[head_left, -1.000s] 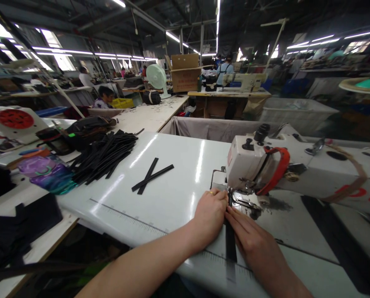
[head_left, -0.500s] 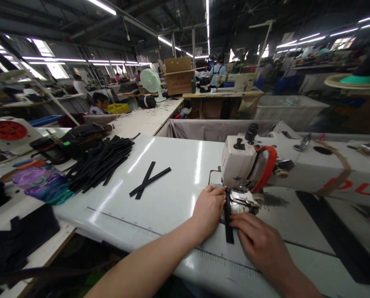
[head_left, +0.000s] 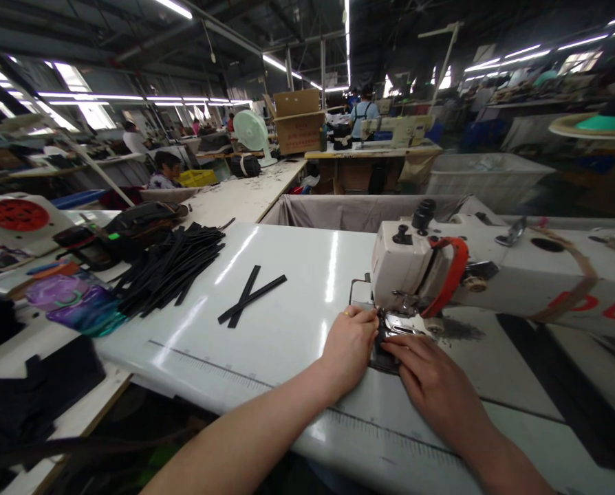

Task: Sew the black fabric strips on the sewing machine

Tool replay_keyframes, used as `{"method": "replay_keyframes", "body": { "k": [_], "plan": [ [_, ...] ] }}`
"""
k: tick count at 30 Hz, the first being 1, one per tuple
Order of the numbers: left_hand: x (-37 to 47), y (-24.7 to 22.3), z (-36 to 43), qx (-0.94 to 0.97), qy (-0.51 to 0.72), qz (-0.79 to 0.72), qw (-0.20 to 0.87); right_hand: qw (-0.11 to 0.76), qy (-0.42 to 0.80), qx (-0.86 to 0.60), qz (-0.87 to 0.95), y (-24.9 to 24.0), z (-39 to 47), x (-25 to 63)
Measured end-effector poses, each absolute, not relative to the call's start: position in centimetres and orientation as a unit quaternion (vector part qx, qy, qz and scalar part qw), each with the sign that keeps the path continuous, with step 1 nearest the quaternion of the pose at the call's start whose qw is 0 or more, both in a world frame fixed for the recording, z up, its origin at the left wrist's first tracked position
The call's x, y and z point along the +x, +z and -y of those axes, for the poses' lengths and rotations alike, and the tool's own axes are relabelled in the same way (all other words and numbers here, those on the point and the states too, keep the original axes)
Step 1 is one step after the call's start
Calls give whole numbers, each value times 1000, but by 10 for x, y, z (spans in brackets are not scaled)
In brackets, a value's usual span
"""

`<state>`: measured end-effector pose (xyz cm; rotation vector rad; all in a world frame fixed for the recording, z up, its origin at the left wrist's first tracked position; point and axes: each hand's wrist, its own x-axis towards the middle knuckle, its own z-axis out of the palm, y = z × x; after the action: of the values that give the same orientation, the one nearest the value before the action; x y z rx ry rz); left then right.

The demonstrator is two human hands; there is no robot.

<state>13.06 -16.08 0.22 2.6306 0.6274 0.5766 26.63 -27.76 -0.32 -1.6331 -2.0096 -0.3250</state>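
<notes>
A white sewing machine (head_left: 403,265) with a red lever guard stands at the right of the pale table. Under its needle area a short piece of black strip (head_left: 382,346) shows between my hands; most of it is covered. My left hand (head_left: 351,347) presses the strip at its left side, fingers bent together close to the presser foot. From the right, my right hand (head_left: 436,378) has its fingertips closed on the strip's near end, beside the metal plate. Two black strips (head_left: 253,299) lie crossed on the table to the left.
A heap of black strips (head_left: 176,265) lies at the table's left, beside a purple and teal pouch (head_left: 75,299). A wide black band (head_left: 560,385) runs under the machine arm. Behind the table hangs a grey cloth bin (head_left: 338,212). A ruler scale (head_left: 209,368) marks the front edge.
The strip's near end, which stuck out toward me, no longer shows there. My right hand has moved slightly forward toward the needle. The left hand has hardly moved.
</notes>
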Motion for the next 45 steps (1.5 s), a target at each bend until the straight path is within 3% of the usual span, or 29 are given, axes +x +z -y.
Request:
{"method": "replay_keyframes", "body": {
  "k": [29, 39, 45],
  "plan": [
    [136, -8, 158, 945, 184, -225, 150, 205, -163, -635, 727, -6, 271, 260],
    [139, -12, 161, 940, 201, -236, 144, 246, -239, -592, 730, -21, 268, 271],
    [147, 5, 121, 931, 207, -271, 134, 260, -237, -592, 725, -23, 268, 273]
  ]
}}
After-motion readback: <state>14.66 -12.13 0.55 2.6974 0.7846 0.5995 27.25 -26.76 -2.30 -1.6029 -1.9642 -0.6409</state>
